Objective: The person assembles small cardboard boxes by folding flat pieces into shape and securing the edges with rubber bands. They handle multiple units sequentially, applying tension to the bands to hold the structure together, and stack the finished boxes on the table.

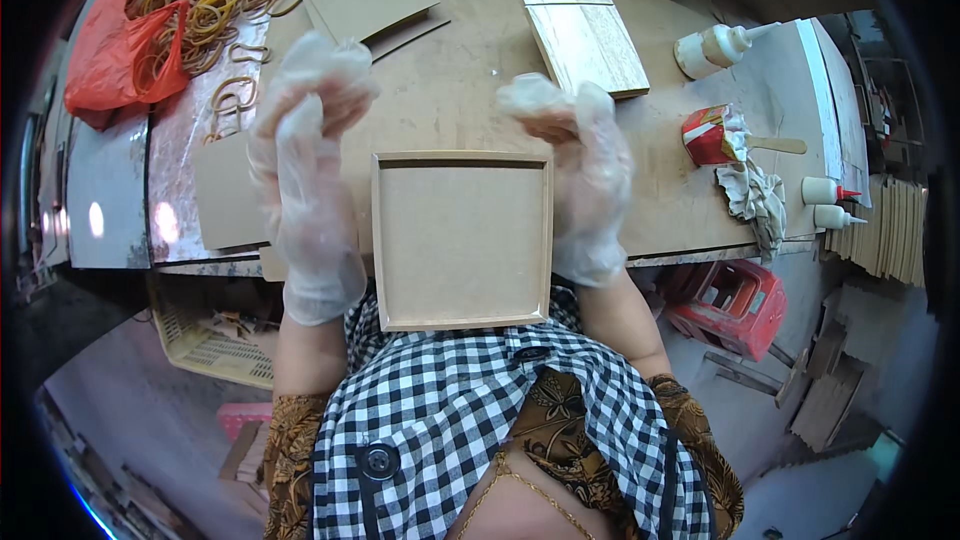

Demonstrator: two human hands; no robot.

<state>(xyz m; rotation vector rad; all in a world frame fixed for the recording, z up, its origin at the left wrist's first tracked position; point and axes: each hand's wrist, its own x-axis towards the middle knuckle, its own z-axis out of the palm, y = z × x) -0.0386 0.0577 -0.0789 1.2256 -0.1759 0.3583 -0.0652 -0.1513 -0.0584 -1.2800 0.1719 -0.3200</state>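
A square, shallow wooden box (462,240) with a raised rim lies at the table's near edge, close against my body. My left hand (308,140), in a clear plastic glove, is raised left of the box with its fingers curled in. On the other side my right hand (585,155), gloved the same way, is held up beside the rim, fingers bent toward the middle. Both hands are somewhat blurred, and anything within the curled fingers is hidden. Beyond my right hand lies a pale wood-grain box (587,45).
Rubber bands (215,5) spill from a red plastic bag (125,50) at far left. Flat boards (370,0) lie at the back. To the right are a glue bottle (712,50), a red packet (712,135), a rag (752,202) and small bottles (825,192). A red stool (735,305) stands below.
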